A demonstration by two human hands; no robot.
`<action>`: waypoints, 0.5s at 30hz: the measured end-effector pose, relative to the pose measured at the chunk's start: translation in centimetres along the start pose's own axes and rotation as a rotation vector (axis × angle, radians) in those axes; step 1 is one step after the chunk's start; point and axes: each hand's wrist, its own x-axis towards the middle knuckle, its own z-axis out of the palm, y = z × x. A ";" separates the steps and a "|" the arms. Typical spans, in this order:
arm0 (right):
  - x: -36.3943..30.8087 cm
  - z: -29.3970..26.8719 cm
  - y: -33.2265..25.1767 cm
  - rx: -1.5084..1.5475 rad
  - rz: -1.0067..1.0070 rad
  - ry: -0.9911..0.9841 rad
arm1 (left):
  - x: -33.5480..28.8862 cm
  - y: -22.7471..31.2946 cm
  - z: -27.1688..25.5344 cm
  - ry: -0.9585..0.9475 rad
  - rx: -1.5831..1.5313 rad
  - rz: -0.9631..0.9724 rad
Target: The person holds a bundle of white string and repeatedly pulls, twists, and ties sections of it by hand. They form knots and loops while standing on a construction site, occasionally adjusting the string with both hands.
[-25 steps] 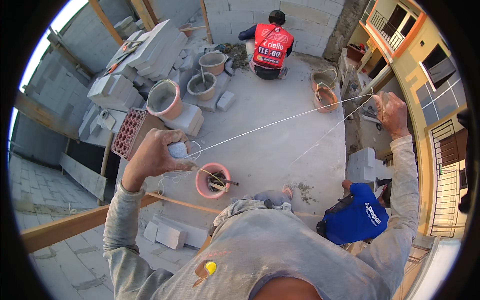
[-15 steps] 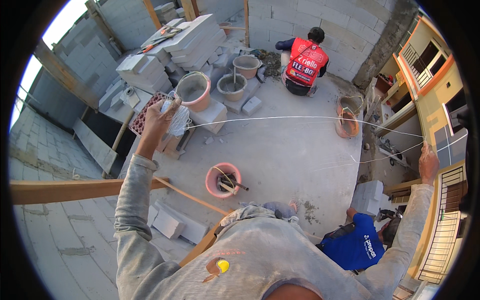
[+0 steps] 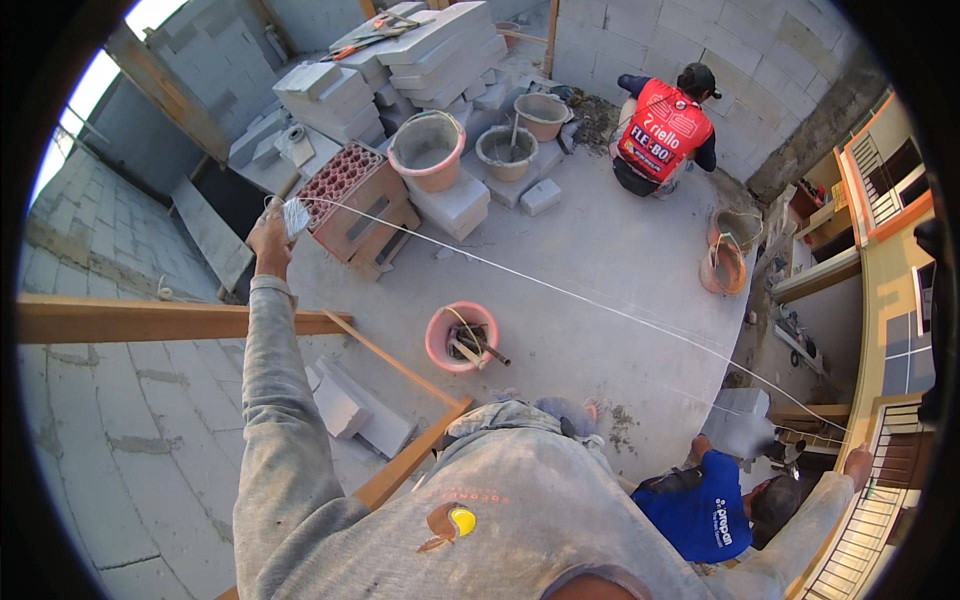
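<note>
My left hand (image 3: 268, 243) is raised at the left, closed around a small bundle of white string (image 3: 296, 217). From the bundle a length of string (image 3: 560, 289) runs taut and slanting down to the far right. There my right hand (image 3: 857, 466), arm stretched out, has its fingers closed at the string's other end. A second, fainter strand hangs near the right hand. Beside the left hand stands a stack of red hollow bricks (image 3: 357, 176).
A pink bucket with tools (image 3: 462, 337) stands on the floor ahead. Mortar buckets (image 3: 427, 150) and pale blocks (image 3: 452, 45) sit at the back left. One person in red (image 3: 663, 135) crouches by the wall; another in blue (image 3: 705, 505) is close at my right. A wooden beam (image 3: 160, 318) crosses at left.
Both hands have come down, the left also outward to the left. The string, formerly bowed across the top, now slants straight. The view has shifted slightly left.
</note>
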 end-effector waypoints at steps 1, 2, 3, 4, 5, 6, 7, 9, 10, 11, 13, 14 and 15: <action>-0.1 -0.2 0.4 0.009 0.012 -0.004 | 0.2 -1.0 -0.4 0.011 -0.011 -0.039; -0.5 -0.6 0.9 0.004 0.018 -0.018 | 0.2 -2.1 -0.8 0.013 -0.036 -0.072; -0.6 -1.1 1.1 0.006 0.026 -0.015 | 0.2 -3.2 -0.9 0.042 0.023 -0.122; -0.6 -1.9 1.4 0.019 0.028 -0.009 | 0.2 -4.4 -0.9 0.031 0.037 -0.173; -0.7 -2.8 1.6 0.027 0.034 0.003 | 0.0 -5.5 -0.8 0.009 0.039 -0.194; -0.7 -4.1 1.6 0.038 0.033 0.018 | -0.1 -6.4 -0.4 -0.035 0.024 -0.216; -0.6 -5.7 1.4 0.055 0.035 0.037 | -0.3 -7.0 0.1 -0.088 0.032 -0.227; -0.6 -10.2 0.3 0.108 0.022 0.102 | -0.7 -6.8 2.3 -0.096 0.158 -0.114; -0.6 -13.2 -0.7 0.149 -0.002 0.153 | -1.4 -6.4 3.8 -0.095 0.242 -0.068; -1.0 -16.4 -2.3 0.199 -0.032 0.219 | -1.5 -4.7 5.9 -0.160 0.404 0.129; -2.8 -23.8 -6.9 0.292 -0.133 0.365 | -3.7 -1.2 10.9 -0.203 0.542 0.314; -4.4 -27.4 -10.1 0.341 -0.208 0.447 | -5.3 1.2 13.7 -0.329 0.547 0.367; -6.3 -31.3 -13.5 0.417 -0.281 0.523 | -7.7 3.2 16.7 -0.542 0.406 0.400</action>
